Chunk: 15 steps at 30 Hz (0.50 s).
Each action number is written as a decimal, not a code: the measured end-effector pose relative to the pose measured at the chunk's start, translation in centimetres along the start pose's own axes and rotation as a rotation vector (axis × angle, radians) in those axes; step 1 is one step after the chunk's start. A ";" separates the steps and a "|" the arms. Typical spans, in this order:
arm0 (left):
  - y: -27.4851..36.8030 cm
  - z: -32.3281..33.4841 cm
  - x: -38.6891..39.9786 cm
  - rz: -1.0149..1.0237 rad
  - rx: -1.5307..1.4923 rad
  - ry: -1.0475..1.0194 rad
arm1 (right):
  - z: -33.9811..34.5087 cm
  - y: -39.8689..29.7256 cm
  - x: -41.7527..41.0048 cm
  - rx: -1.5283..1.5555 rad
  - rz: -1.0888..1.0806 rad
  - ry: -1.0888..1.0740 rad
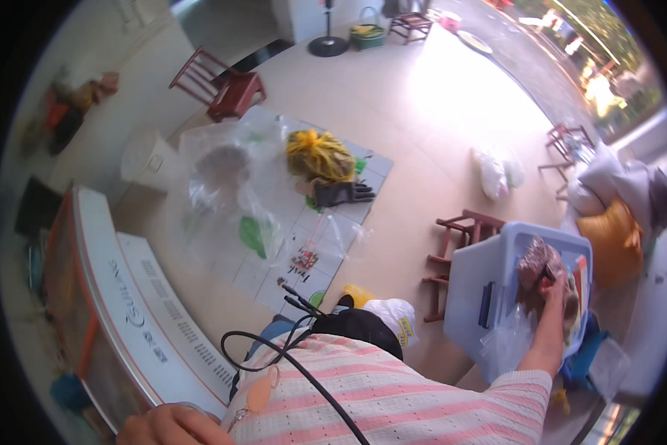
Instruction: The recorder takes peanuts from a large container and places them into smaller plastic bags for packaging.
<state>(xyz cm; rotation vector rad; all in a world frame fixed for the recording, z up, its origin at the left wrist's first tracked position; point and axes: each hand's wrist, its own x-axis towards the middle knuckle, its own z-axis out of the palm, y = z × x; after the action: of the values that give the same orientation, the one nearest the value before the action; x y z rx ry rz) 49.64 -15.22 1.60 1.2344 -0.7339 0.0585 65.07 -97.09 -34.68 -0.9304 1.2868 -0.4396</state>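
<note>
My right hand (554,287) reaches into a pale blue plastic storage box (475,278) at the right, against a patterned brownish cloth item (535,260); whether its fingers grip anything is too blurred to tell. Clear plastic film (509,342) hangs over the box's near edge. At the bottom left, my left hand (172,425) rests by the edge of a white cabinet (139,311) with orange trim; its fingertips are cut off by the picture's rim. On the floor mat ahead lie a yellow net bag (319,158), a dark glove (344,193) and a large clear plastic bag (228,183).
A red wooden chair (236,94) stands beyond the mat, and another (442,250) beside the box. Grey sacks (617,172) and an orange sack (612,236) are at the right. A white bucket (150,161) stands left; white plastic bags (495,172) lie on the floor. A black cable (311,378) crosses my shirt.
</note>
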 end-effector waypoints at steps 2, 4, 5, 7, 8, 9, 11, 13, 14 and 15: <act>0.2 1.7 0.2 -0.028 0.053 0.033 | 1.5 0.6 1.2 -0.076 0.018 0.030; -0.1 2.3 0.4 -0.036 0.100 0.068 | 4.0 0.4 -0.3 -0.119 0.016 0.098; -0.3 2.7 0.6 -0.043 0.116 0.087 | 5.2 0.5 -1.4 -0.168 -0.016 0.052; -0.1 3.7 0.6 -0.016 0.127 0.162 | 7.6 0.1 -3.9 -0.249 -0.080 -0.044; 0.0 3.7 0.4 -0.015 0.141 0.174 | 8.7 -0.2 -4.8 -0.286 -0.116 -0.091; 0.1 3.5 0.3 -0.008 0.133 0.137 | 9.8 -0.5 -5.8 -0.322 -0.153 -0.136; 0.2 3.3 0.0 0.001 0.130 0.108 | 11.5 -1.6 -8.0 -0.389 -0.233 -0.221; 0.5 3.5 -0.5 0.024 0.144 0.093 | 13.7 -2.2 -9.7 -0.455 -0.310 -0.311; 0.6 3.6 -0.9 0.024 0.152 0.102 | 14.6 -2.6 -10.6 -0.487 -0.349 -0.354; 0.8 3.8 -1.1 0.022 0.157 0.110 | 15.6 -2.8 -11.5 -0.517 -0.388 -0.396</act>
<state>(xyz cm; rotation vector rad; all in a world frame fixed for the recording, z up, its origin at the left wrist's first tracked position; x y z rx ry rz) 46.64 -17.84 2.22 1.3619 -0.6566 0.2037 77.29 -84.94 -25.42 -1.6287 0.8627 -0.1991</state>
